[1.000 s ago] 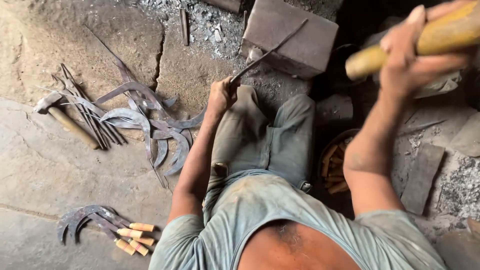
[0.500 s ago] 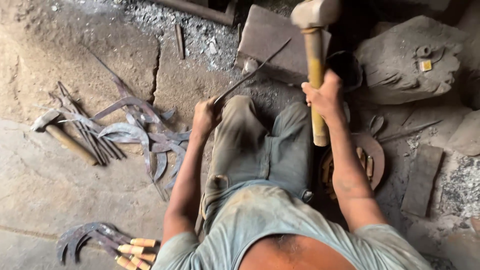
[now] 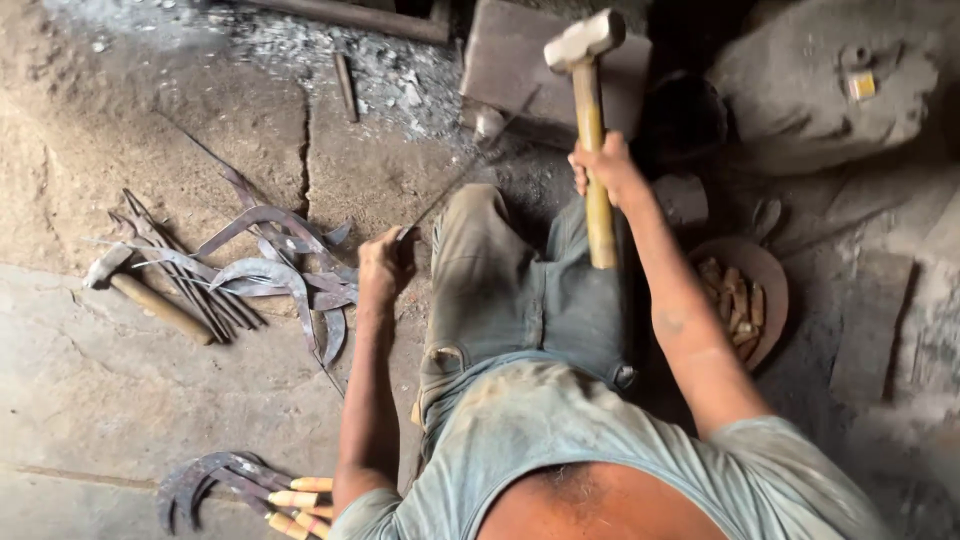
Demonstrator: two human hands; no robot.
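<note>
You are gripping a hammer (image 3: 588,110) in your right hand (image 3: 607,170), fist clenched round the wooden handle about halfway up. The handle is standing nearly upright, and the pale head is sitting at the top, over the near edge of the anvil (image 3: 545,65), a flat dark block on the ground ahead of your knees.

Your left hand (image 3: 382,268) is closing on the near end of a thin rod (image 3: 462,175). The rod is running up and to the right from your fist toward the anvil; its far end is blurred, so you cannot tell whether it is touching the block. The hand is resting just beside your left knee.

You are sitting on the ground in grey trousers (image 3: 525,290) and a light blue shirt (image 3: 560,450).

To your left, a heap of curved sickle blades (image 3: 275,275) is lying on the dirt, tangled with thin rods. A second hammer (image 3: 140,295) is lying at the left edge of that heap. Nearer you, by your left elbow, finished sickles (image 3: 245,485) with pale wooden handles are lying bunched together.

To your right, a round dish (image 3: 765,275) is holding short wooden pieces. A large grey stone (image 3: 820,80) is sitting beyond it, and ash is lying scattered behind the anvil.
</note>
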